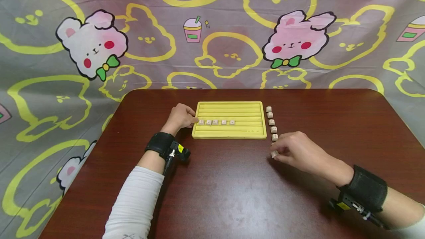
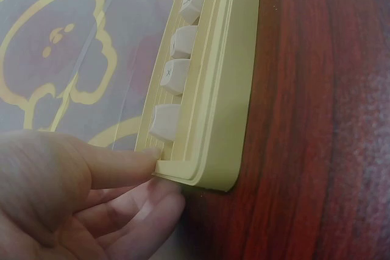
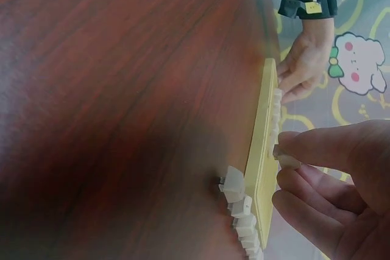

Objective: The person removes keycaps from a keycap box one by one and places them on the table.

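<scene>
In the head view, a yellow ridged tray (image 1: pixel 229 134) lies on the table, with several white keycaps (image 1: pixel 215 122) in a row along one groove. My left hand (image 1: pixel 180 116) is at the tray's left end; in the left wrist view its thumb (image 2: pixel 119 165) lies on the rim and the other fingers curl under the corner. My right hand (image 1: pixel 297 152) pinches one keycap (image 3: pixel 286 159) between thumb and fingertips, right of the tray's near corner. Beside the tray's right edge stands a column of several loose keycaps (image 1: pixel 271 122). The letters are mostly too small to read.
The dark reddish-brown table (image 1: pixel 216 194) reaches back to a hanging cloth (image 1: pixel 229 17) printed with cartoon rabbits. Black straps with small cameras are on the left wrist (image 1: pixel 162 145) and the right wrist (image 1: pixel 366 187).
</scene>
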Demonstrator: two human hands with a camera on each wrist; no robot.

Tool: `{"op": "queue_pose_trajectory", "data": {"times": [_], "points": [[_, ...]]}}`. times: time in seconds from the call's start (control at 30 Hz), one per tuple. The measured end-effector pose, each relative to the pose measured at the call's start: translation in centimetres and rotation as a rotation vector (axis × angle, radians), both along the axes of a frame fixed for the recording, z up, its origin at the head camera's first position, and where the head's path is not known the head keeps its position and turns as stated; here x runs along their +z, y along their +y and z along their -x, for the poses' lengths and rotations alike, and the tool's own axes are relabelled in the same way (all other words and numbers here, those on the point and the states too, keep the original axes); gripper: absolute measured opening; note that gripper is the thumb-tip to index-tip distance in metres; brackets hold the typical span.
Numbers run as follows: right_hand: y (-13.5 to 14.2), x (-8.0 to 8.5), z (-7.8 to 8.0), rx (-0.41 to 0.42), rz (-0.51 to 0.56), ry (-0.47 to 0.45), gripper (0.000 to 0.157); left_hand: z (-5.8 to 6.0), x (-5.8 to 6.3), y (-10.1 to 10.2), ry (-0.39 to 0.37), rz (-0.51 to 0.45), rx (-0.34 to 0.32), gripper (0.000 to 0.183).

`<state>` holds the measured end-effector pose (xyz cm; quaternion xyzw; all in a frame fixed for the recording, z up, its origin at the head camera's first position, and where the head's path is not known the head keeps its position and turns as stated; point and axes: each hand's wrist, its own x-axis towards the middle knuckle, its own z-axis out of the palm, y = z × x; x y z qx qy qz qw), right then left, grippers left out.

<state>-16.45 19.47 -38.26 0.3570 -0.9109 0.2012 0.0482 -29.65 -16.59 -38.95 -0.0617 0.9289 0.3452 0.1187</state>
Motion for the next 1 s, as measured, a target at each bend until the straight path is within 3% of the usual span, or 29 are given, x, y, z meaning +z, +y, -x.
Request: {"op": "queue_pose_trajectory", "data": {"times": [0.43,1.0], "points": [[1.0,-0.8,-1.2,0.013,0.027,-0.013,0.019,0.0,-0.1,-0.1,0.019,0.001,-0.014,0.035],[0.8,-1.8,-1.5,0.019,0.037,0.007,0.019,-0.1,-0.1,0.0,0.006,-0.012,-0.012,0.035]]}}
